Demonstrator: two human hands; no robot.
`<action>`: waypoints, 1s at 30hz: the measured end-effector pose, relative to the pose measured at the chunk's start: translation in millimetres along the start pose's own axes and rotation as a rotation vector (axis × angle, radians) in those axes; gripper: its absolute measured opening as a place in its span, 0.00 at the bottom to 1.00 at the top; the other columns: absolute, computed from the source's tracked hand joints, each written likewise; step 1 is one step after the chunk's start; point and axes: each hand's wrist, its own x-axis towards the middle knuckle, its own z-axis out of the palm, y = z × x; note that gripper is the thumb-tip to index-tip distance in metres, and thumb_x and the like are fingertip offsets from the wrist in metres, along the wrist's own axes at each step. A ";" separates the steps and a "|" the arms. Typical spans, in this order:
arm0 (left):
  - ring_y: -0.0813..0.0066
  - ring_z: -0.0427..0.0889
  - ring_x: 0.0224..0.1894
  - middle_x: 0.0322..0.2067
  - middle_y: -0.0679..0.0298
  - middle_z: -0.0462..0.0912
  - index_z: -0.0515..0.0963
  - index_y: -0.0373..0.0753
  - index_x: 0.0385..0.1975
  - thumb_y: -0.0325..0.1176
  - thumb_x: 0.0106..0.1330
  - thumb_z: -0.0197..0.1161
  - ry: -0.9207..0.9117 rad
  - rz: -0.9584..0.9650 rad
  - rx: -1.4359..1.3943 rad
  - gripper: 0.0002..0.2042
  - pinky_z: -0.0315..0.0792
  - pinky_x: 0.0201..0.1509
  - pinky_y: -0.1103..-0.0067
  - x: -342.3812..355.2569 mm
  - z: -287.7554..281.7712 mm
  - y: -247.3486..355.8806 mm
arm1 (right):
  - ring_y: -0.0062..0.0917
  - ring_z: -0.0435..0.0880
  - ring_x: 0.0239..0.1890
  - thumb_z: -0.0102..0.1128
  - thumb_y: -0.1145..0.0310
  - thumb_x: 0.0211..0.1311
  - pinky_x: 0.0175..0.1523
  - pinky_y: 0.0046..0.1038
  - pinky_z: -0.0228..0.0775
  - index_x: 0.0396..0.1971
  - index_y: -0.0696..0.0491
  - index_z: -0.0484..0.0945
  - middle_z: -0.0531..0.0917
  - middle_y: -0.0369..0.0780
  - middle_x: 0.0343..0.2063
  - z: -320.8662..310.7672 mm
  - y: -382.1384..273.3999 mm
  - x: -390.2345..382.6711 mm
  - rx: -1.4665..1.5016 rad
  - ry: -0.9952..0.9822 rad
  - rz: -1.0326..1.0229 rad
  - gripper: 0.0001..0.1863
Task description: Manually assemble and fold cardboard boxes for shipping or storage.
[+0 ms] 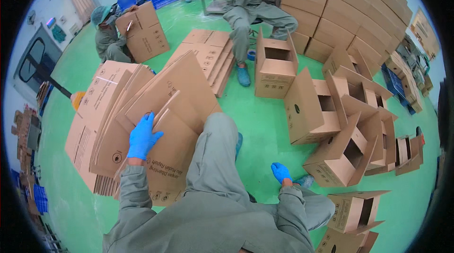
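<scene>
A flattened brown carton (178, 142) is leaned between the stack of flat cartons (92, 123) on the left and the person's left knee (220, 132), its board spread to the right of the left hand (143, 139) and reaching both farther and nearer than it. The blue-gloved left hand is laid at the carton's layered left edges, with the thumb parted from the fingers; whether an edge is pinched beneath cannot be told. The right hand (282, 172), also gloved in blue, is held well apart from the carton, near the right shoe (305, 181), with fingers close together; how tightly they are bent cannot be told. On the flattened carton, large dark lettering is printed near the leg, turned upside down, with small handling symbols at its near end. Text lines, a printed block and a round symbol are borne by the left stack. More dark print is seen on the far stack (203, 52). On the right, rows of small symbols are shown on the open boxes (326, 173), and one is marked with a dark oval.
</scene>
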 end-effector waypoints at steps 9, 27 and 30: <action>0.55 0.74 0.47 0.44 0.52 0.75 0.70 0.35 0.48 0.37 0.50 0.64 0.256 0.000 -0.094 0.25 0.72 0.45 0.67 -11.4 23.8 9.4 | 0.43 0.75 0.48 0.45 0.53 0.57 0.54 0.37 0.65 0.44 0.55 0.76 0.78 0.48 0.44 -1.3 12.5 -7.9 -0.020 -0.046 -0.015 0.24; 0.66 0.81 0.38 0.38 0.57 0.80 0.76 0.34 0.42 0.32 0.51 0.66 0.462 0.652 -0.687 0.17 0.74 0.39 0.76 -83.5 -169.5 106.3 | 0.30 0.75 0.50 0.46 0.50 0.64 0.56 0.30 0.63 0.60 0.57 0.59 0.73 0.45 0.52 -172.6 -259.5 -59.7 1.132 -0.197 -0.530 0.32; 0.61 0.79 0.42 0.42 0.62 0.79 0.77 0.44 0.44 0.27 0.49 0.60 0.492 1.199 -0.309 0.18 0.75 0.41 0.71 -54.5 -116.7 162.7 | 0.30 0.73 0.51 0.48 0.52 0.63 0.56 0.31 0.64 0.60 0.58 0.58 0.69 0.45 0.55 -214.4 -298.0 -75.9 1.651 -0.246 -0.647 0.32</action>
